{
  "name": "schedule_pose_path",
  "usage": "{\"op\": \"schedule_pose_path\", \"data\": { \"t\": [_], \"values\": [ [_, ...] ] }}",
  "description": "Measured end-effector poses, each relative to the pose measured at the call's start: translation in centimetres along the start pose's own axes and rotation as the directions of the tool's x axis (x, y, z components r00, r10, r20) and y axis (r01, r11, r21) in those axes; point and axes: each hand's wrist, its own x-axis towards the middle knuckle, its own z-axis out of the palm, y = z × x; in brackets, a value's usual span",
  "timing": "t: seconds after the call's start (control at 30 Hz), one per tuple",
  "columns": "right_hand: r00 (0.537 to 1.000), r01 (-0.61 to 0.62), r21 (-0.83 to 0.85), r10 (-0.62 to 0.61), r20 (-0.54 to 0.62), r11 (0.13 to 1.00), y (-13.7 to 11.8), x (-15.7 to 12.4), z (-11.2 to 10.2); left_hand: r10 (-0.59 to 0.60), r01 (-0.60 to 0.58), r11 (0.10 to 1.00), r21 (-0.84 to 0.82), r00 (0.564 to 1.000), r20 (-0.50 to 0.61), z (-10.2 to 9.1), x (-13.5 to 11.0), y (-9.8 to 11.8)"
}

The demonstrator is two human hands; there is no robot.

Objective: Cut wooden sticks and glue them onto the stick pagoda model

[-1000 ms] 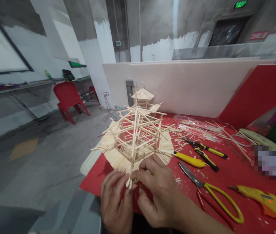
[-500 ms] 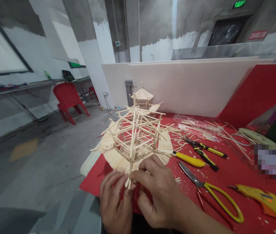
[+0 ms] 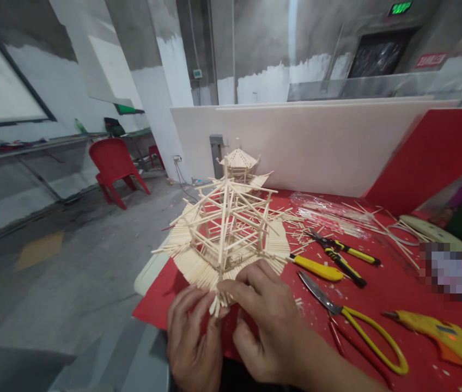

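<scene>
The stick pavilion [image 3: 223,228] stands at the left edge of the red tabletop [image 3: 378,294], its near corner pinched by the left hand [image 3: 195,332] and touched by the right hand [image 3: 269,321], whose grip is unclear. Shears [image 3: 321,294] lie right; grey floor [image 3: 92,272] stretches left, a pale panel [image 3: 316,147] stands far.

The near stick model [image 3: 224,218] is pale cream, its lower roof [image 3: 196,267] striped in a fan; the far stick model [image 3: 239,159] is cream too. The tabletop [image 3: 378,296] is red. At right, the knife [image 3: 318,268] is yellow-handled, the pliers [image 3: 357,253] black and yellow, the shears [image 3: 336,308] with one yellow handle, one red, the glue gun [image 3: 439,328] yellow with an orange trigger [image 3: 450,354]. Far left, the chair [image 3: 112,158] is plain red.
</scene>
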Motion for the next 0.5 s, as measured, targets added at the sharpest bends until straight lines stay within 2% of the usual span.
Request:
{"op": "schedule_pose_path", "data": {
  "t": [0.13,0.5],
  "values": [
    [0.996,0.006,-0.019,-0.008,-0.087,1.000,0.5,-0.7,0.0,-0.004,0.004,1.000,0.011,1.000,0.002,0.0,0.1,0.1],
    [0.983,-0.012,-0.002,0.012,-0.181,1.000,0.6,-2.5,-1.1,0.023,-0.022,0.998,0.064,1.000,-0.003,-0.1,0.3,0.3]
  ]
}}
